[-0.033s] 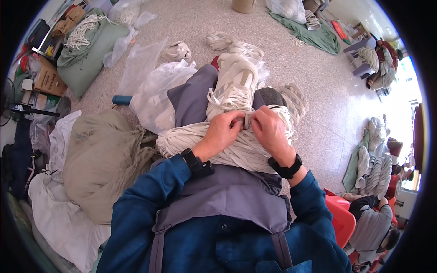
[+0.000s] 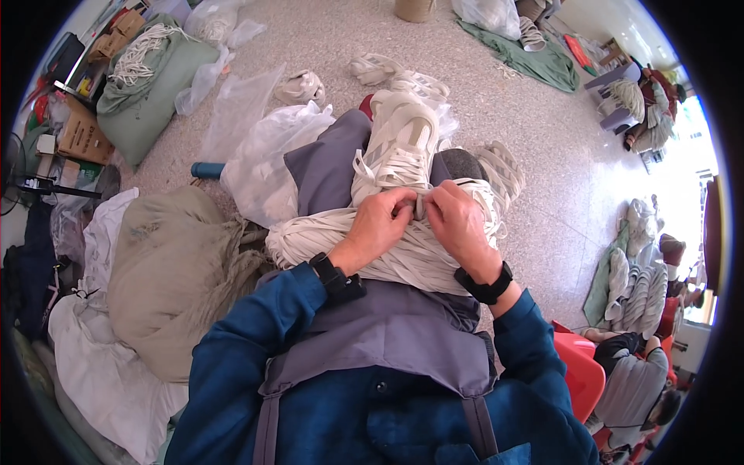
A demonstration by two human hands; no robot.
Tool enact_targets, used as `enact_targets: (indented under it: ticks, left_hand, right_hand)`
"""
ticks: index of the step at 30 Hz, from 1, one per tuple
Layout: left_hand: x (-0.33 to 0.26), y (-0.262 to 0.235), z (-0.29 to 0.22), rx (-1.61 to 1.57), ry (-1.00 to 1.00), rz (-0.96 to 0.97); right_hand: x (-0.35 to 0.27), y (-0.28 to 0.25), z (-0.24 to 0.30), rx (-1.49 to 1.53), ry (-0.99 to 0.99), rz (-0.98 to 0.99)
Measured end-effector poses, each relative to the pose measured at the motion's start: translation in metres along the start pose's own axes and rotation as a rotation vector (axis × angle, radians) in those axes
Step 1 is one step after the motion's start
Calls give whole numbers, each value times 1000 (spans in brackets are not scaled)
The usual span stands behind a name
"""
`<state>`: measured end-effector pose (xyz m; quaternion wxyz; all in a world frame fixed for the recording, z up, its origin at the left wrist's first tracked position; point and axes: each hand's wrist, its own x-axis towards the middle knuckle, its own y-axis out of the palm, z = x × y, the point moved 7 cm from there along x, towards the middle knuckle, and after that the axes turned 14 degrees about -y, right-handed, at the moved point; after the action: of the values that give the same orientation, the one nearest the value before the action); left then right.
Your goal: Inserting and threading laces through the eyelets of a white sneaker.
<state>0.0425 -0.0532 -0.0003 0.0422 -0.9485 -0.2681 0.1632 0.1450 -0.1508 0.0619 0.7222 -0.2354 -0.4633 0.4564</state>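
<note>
On my lap sits a cream lace-up shoe (image 2: 403, 128), its toe pointing away from me and its crossed laces facing up. At its near end my left hand (image 2: 378, 226) is closed in a pinch on the shoelace, fingertips close to those of the other hand. My right hand (image 2: 463, 225) also pinches there; the lace between the fingers is mostly hidden. Beneath both wrists a thick bundle of flat cream laces (image 2: 310, 239) lies across my thighs, over a grey-purple apron (image 2: 387, 318).
Several more cream shoes (image 2: 301, 87) lie on the speckled floor ahead. A clear plastic bag (image 2: 267, 159) and a blue cylinder (image 2: 207, 170) are left of my knees. Cloth-covered sacks (image 2: 167, 271) stand at my left, a red chair (image 2: 580, 368) at my right. Other people (image 2: 632, 380) sit to the right.
</note>
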Motion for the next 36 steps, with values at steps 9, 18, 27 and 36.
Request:
enact_targets:
  ticks: [9, 18, 27, 36]
  left_hand:
    - [6, 1, 0, 79, 95, -82]
    - [-28, -107, -21, 477, 127, -305]
    - [-45, -94, -17, 384, 36, -101]
    - [-45, -99, -29, 644, 179, -223]
  right_hand:
    - [-6, 6, 1, 22, 21, 11]
    - [-1, 7, 12, -142, -35, 57]
    - [16, -8, 8, -238, -53, -68]
    - [1, -6, 8, 340, 181, 68]
